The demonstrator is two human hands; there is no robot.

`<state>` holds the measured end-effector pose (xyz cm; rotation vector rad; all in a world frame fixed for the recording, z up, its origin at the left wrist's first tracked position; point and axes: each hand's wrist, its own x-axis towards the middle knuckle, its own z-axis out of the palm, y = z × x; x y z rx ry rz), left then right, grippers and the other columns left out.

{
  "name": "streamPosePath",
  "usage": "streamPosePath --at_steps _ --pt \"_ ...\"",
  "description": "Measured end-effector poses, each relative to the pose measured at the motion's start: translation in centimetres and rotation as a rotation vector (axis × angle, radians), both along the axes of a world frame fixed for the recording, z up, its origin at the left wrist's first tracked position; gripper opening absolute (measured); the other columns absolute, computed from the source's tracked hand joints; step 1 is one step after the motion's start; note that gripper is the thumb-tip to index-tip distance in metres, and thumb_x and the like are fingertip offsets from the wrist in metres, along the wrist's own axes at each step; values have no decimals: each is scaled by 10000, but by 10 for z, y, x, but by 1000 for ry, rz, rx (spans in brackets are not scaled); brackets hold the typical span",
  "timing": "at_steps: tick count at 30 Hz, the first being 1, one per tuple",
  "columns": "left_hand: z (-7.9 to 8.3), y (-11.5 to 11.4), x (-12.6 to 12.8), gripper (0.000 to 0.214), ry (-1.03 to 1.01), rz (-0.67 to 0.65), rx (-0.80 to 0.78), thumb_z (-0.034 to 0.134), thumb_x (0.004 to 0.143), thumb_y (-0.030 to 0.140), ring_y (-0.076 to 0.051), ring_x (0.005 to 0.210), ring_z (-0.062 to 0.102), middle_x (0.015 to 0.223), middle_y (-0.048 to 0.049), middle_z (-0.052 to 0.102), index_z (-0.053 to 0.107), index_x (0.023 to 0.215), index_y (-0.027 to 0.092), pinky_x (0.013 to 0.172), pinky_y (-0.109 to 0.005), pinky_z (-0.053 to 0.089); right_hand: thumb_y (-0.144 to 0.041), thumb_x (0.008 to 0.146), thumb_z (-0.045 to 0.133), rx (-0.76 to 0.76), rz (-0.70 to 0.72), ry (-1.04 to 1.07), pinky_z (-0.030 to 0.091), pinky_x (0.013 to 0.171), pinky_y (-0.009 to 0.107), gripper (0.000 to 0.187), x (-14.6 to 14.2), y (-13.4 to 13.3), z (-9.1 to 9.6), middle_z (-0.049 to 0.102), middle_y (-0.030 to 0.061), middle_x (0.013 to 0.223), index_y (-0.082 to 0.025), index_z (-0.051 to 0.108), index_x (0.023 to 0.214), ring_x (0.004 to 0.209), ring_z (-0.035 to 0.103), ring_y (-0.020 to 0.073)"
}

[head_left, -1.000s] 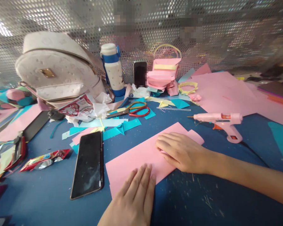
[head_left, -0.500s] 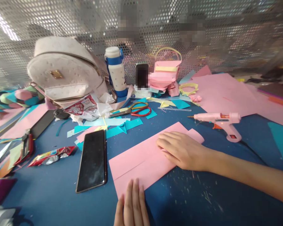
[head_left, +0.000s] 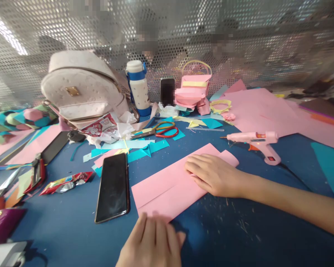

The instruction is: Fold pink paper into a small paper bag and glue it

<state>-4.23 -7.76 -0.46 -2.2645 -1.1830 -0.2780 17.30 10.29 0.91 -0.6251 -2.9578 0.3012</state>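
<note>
A folded pink paper sheet (head_left: 167, 187) lies slantwise on the blue table, with a flap seam along its length. My right hand (head_left: 211, 174) rests palm down on its right part, the fingers laid over the paper. Bent over the sheet's lower left edge is my left hand (head_left: 153, 241), thumb apart at its right; its fingertips are partly hidden. A black phone (head_left: 113, 189) lies just left of the sheet. Right of it lies a pink hot glue gun (head_left: 256, 141), its nozzle pointing left.
Scissors (head_left: 158, 130) and blue paper strips (head_left: 149, 149) lie behind the sheet. Further back stand a pale backpack (head_left: 86, 89), a bottle (head_left: 139, 89) and a pink paper basket (head_left: 195, 91). Pink sheets (head_left: 261, 111) spread at back right. A utility knife (head_left: 37, 172) and snack wrapper (head_left: 66, 182) lie left.
My left hand has come further into view, its fingers now more bent at the paper's near edge. My right hand stays on the sheet. The view has shifted slightly.
</note>
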Motion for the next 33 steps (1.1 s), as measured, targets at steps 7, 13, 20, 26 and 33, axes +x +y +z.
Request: streamPosePath --at_steps 7,13,20,26,33 --pt "-4 33 10 422 -21 -88 -104 382 912 111 -303 1197 614 1302 -180 632 594 1271 45 917 -380 547 -159 921 449 5 -12 9 456 820 384 84 0 -1 0 612 98 993 -157 529 946 897 553 234" --pt "-13 20 9 463 76 45 -118 514 863 101 -379 1160 625 1208 -274 655 515 1320 19 840 -414 596 -171 961 421 -23 -42 67 455 818 377 128 0 -1 0 637 89 1008 -167 548 943 896 574 222" --pt "-15 20 11 484 89 44 -67 568 861 123 -400 1127 638 1157 -290 672 485 1322 1 829 -420 598 -165 976 425 -26 -45 69 432 736 341 130 0 1 -2 618 63 925 -171 532 903 811 554 201" --pt "-15 23 10 414 26 30 -25 582 884 153 -403 1103 652 1108 -283 695 530 1267 6 797 -420 601 -160 994 395 -42 -36 69 416 730 332 152 2 3 -5 604 55 927 -176 515 903 810 539 195" --pt "-14 25 8 363 35 16 -36 587 903 154 -384 1097 660 1157 -262 684 571 1242 23 790 -393 605 -181 1012 357 -47 -23 53 423 753 346 176 2 3 -5 605 64 953 -176 509 924 837 538 203"
